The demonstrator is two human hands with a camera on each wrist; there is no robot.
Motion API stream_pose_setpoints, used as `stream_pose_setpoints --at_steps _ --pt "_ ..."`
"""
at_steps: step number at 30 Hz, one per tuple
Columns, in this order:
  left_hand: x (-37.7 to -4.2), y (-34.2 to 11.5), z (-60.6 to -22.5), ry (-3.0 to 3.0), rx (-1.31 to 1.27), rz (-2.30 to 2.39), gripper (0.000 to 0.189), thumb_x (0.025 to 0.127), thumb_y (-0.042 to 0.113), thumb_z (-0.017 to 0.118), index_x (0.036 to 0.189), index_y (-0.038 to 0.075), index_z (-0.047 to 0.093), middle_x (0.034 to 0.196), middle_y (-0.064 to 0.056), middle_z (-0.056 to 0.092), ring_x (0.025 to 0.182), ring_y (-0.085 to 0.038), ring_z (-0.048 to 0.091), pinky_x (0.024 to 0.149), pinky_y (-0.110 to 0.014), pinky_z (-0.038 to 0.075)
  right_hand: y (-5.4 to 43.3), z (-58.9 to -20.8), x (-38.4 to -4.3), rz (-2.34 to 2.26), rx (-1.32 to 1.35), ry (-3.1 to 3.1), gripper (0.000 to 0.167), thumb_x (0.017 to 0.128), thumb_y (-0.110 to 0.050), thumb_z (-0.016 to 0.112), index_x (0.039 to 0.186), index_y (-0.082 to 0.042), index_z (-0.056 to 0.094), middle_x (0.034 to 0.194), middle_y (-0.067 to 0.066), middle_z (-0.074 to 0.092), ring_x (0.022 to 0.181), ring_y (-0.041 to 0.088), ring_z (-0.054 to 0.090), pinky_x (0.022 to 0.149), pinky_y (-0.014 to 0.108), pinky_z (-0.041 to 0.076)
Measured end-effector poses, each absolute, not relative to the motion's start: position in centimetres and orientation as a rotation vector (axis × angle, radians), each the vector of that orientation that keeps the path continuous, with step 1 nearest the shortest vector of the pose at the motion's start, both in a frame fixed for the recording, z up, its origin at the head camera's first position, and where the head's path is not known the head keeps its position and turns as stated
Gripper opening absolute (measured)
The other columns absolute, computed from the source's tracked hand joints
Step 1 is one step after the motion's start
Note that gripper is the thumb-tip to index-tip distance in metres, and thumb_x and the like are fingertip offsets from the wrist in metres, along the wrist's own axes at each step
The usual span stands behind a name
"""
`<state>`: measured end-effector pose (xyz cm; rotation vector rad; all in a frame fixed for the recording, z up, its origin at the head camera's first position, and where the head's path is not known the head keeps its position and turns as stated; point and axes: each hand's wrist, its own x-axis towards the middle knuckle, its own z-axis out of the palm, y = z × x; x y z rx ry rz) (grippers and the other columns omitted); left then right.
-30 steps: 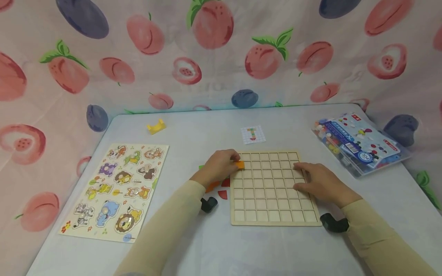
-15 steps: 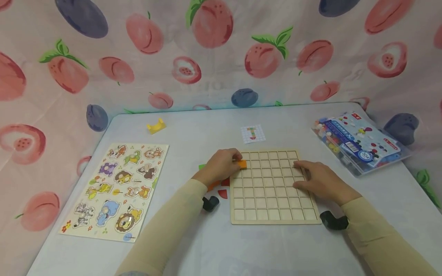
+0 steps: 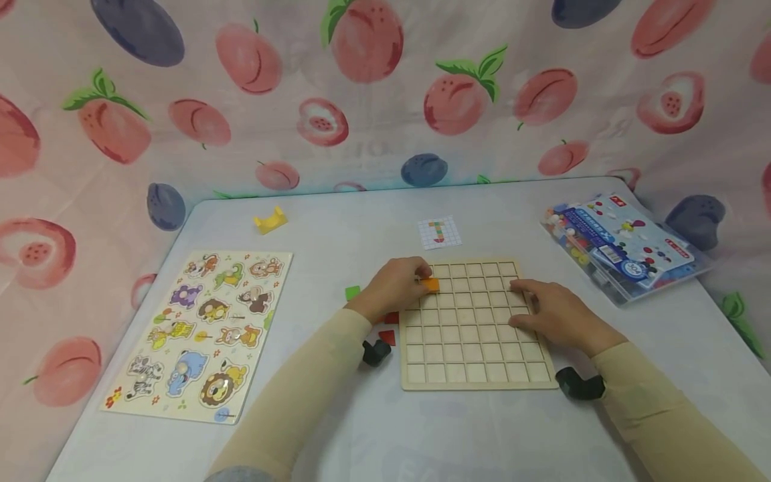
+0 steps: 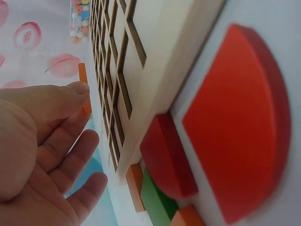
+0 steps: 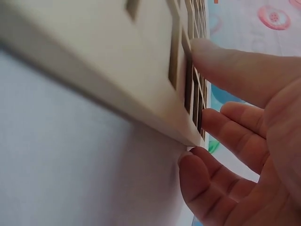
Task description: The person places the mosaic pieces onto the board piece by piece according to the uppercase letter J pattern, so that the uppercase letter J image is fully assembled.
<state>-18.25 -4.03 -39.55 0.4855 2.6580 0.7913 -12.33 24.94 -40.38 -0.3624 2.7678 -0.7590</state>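
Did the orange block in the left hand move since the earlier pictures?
Yes. The orange block has moved a little to the right, farther in from the left edge of the wooden board.

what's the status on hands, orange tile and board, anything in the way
Left hand pinches orange tile over board, far left. Right hand touches board's right side. Red pieces loose left of board, seemingly not in the way.

Our left sleeve (image 3: 298, 395) is beige, greyish low down, with a rounded black piece (image 3: 377, 353) beside it; our right sleeve (image 3: 656, 408) is beige too, creased, with a bent black piece (image 3: 580, 385).
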Motion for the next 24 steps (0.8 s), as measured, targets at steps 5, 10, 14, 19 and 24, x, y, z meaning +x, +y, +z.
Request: stream_pose_setpoints --at_steps 5,10,14,19,24 --pt "-18.4 -3.7 -39.8 2.669 0.502 0.771 0.027 0.094 0.013 0.069 0.121 0.011 0.067 0.121 0.0 0.067 0.109 -0.016 0.059 0.098 -0.028 0.046 24.9 -40.4 -12.2 -0.76 -0.362 2.764 0.07 0.088 -0.031 0.077 0.141 0.005 0.049 0.129 0.029 0.058 0.113 0.043 0.057 0.094 0.061 0.043" --pt "-18.5 -3.5 -40.1 2.674 0.514 0.784 0.026 0.094 0.013 0.068 0.12 0.012 0.067 0.118 0.0 0.067 0.108 -0.016 0.058 0.098 -0.028 0.046 24.8 -40.4 -12.3 -0.755 -0.353 2.764 0.07 0.088 -0.031 0.076 0.142 0.005 0.049 0.132 0.029 0.057 0.115 0.044 0.056 0.096 0.061 0.042" --pt "-18.6 -3.2 -40.3 2.67 0.514 0.791 0.025 0.093 0.012 0.068 0.118 0.011 0.067 0.118 0.0 0.068 0.107 -0.015 0.058 0.098 -0.027 0.045 24.7 -40.5 -12.3 -0.751 -0.359 2.766 0.07 0.089 -0.03 0.076 0.143 0.004 0.049 0.132 0.029 0.057 0.116 0.043 0.055 0.097 0.061 0.042" --pt "-18.7 -2.9 -40.4 2.673 0.544 0.779 0.024 0.093 0.013 0.069 0.118 0.01 0.068 0.118 -0.001 0.068 0.108 -0.015 0.059 0.099 -0.026 0.045 24.6 -40.5 -12.4 -0.766 -0.37 2.766 0.069 0.089 -0.031 0.076 0.142 0.005 0.049 0.133 0.029 0.056 0.117 0.044 0.055 0.097 0.061 0.042" --pt "-18.8 -2.6 -40.5 2.695 0.574 0.755 0.024 0.094 0.013 0.07 0.117 0.009 0.068 0.115 -0.001 0.069 0.107 -0.015 0.06 0.099 -0.026 0.045 24.5 -40.5 -12.4 -0.765 -0.385 2.772 0.071 0.088 -0.032 0.077 0.141 0.006 0.05 0.13 0.029 0.058 0.113 0.042 0.057 0.094 0.059 0.044"
